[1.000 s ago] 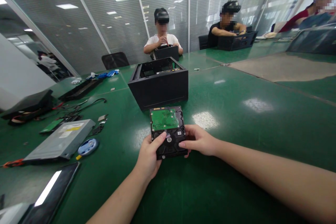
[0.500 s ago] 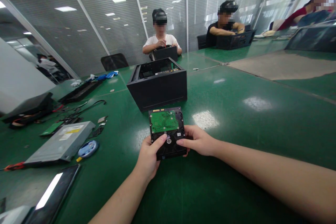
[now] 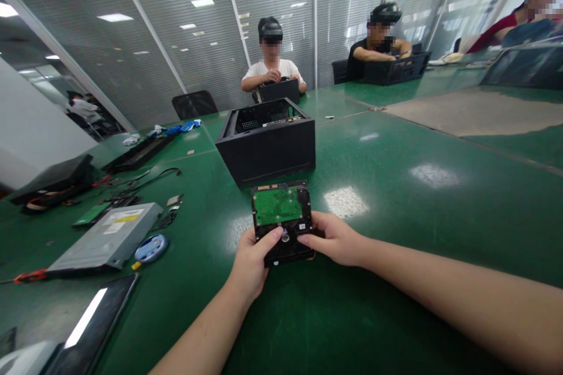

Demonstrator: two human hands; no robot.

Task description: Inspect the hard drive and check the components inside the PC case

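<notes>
- Hard drive (image 3: 288, 224), right up front, held above the table (image 3: 387, 187) just on the near side of a black computer case (image 3: 268, 152), its green circuit board (image 3: 278, 206) facing up.
- Left hand (image 3: 250, 258) grips the near left corner, thumb laid across the dark underside; right hand (image 3: 336, 240) clasps the right edge, thumb on top, fingers mostly out of sight behind.
- Good technique here, I'd judge: pressure on the sides and bare casing, thumbs clear of the board and the gold contacts at the far edge, the drive kept level and free of knocks.
- Now the surface: green, glossy, catching ceiling lights; a silver box-shaped drive (image 3: 108, 237) lies to the left, a blue round object (image 3: 152, 248) just beside it, a dark glossy panel (image 3: 99, 322) nearer.
- And the room: blinds behind glass partitions (image 3: 193, 29), one co-worker in white (image 3: 285, 68) straight across, another in black (image 3: 357, 61) further right, each with hands at a case.
</notes>
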